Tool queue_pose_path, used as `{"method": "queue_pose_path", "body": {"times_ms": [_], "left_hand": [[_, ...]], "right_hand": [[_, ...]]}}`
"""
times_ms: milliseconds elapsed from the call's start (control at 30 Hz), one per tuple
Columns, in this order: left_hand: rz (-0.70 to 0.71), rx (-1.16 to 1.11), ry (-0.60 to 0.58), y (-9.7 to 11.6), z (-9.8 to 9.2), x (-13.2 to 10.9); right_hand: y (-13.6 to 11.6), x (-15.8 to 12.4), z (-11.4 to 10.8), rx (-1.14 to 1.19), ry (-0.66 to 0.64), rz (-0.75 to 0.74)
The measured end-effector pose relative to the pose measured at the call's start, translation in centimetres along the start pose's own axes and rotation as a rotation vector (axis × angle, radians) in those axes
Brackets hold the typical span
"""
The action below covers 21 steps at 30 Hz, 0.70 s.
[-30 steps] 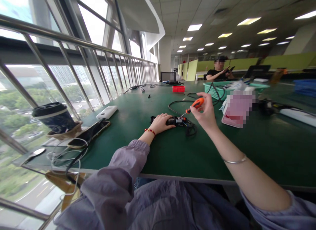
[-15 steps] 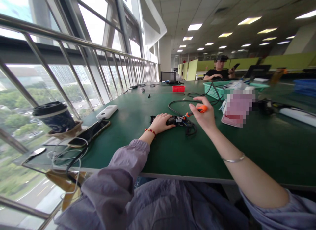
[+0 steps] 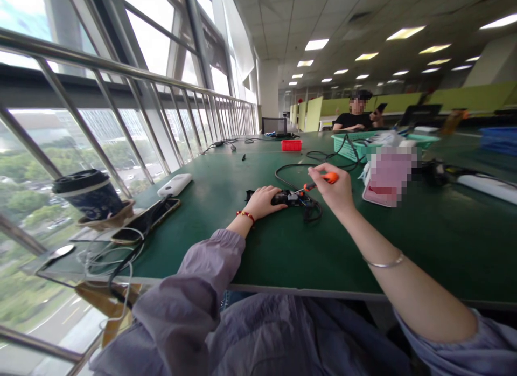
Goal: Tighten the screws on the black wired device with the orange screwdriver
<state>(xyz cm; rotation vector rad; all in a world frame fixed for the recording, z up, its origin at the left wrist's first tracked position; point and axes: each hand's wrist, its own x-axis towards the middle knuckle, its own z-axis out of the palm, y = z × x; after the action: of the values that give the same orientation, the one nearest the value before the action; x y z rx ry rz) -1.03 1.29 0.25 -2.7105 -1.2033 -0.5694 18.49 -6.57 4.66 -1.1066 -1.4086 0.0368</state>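
Note:
On the green table (image 3: 226, 236) lies a black device (image 3: 294, 198) with exposed parts and a cable. My left hand (image 3: 264, 201) is wrapped over its left part and presses it to the table; the palm hides what lies beneath. In my right hand (image 3: 333, 187) is a screwdriver (image 3: 332, 178) with an orange and black handle. Its thin metal shaft slants down to the left, and the tip meets the device's open middle, just right of my left thumb. A black cable (image 3: 283, 171) loops behind the device.
A paper cup (image 3: 91, 195), a phone (image 3: 147, 222) and a white box-shaped gadget (image 3: 175, 185) sit on the left by the railing. Farther back are a small red tray (image 3: 291, 145) and a green basket (image 3: 343, 144). A pink item (image 3: 388, 176) stands at right. One person (image 3: 357, 115) sits across.
The fingers of my right hand have drawn in closer around the screwdriver handle, from a more spread pose. My left hand and the device stay in place.

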Motion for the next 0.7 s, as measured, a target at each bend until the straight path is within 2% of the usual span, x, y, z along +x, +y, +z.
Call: {"method": "queue_pose_path", "body": {"times_ms": [200,300,467,600,700], "left_hand": [[0.005,-0.008,0.007,-0.18,0.14,0.02],[0.009,-0.010,0.006,-0.24,0.17,0.02],[0.002,-0.011,0.002,-0.22,0.19,0.07],[0.008,-0.010,0.008,-0.27,0.25,0.11],[0.015,-0.015,0.009,-0.31,0.24,0.11]], "right_hand": [[-0.12,-0.15,0.16,0.107,0.005,-0.094],[0.02,-0.08,0.14,0.113,0.040,-0.077],[0.04,-0.03,0.00,-0.002,0.000,-0.025],[0.12,-0.06,0.25,0.092,-0.018,-0.069],[0.31,0.03,0.36,0.156,0.002,-0.039]]}}
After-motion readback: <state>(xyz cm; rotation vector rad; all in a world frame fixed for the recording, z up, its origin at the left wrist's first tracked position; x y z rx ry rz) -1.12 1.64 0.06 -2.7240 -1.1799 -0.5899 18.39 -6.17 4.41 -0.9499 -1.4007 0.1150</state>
